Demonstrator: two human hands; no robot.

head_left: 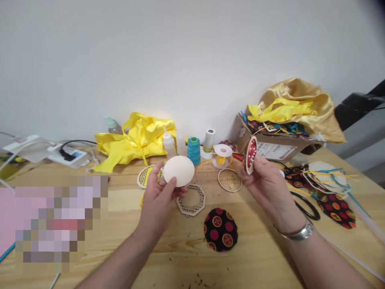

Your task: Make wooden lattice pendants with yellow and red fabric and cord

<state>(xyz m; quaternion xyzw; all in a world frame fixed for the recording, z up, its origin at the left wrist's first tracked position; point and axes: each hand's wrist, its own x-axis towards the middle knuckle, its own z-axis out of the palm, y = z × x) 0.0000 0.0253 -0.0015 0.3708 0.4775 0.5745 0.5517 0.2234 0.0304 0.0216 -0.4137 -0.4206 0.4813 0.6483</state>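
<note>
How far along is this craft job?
Looks done: the patterned cloth is cut round, and the red piece has a rim. In hand: the left hand holds a blank pale disc; the right hand holds the red piece. Apparently left: the disc is uncovered; cloth and octagonal frame lie loose.

Teal thread cone (193, 151) blocks between the hands (167, 180).

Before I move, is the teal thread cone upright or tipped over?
Upright: the teal thread cone stands on its wide end on the table, its narrower green top uppermost.
</note>
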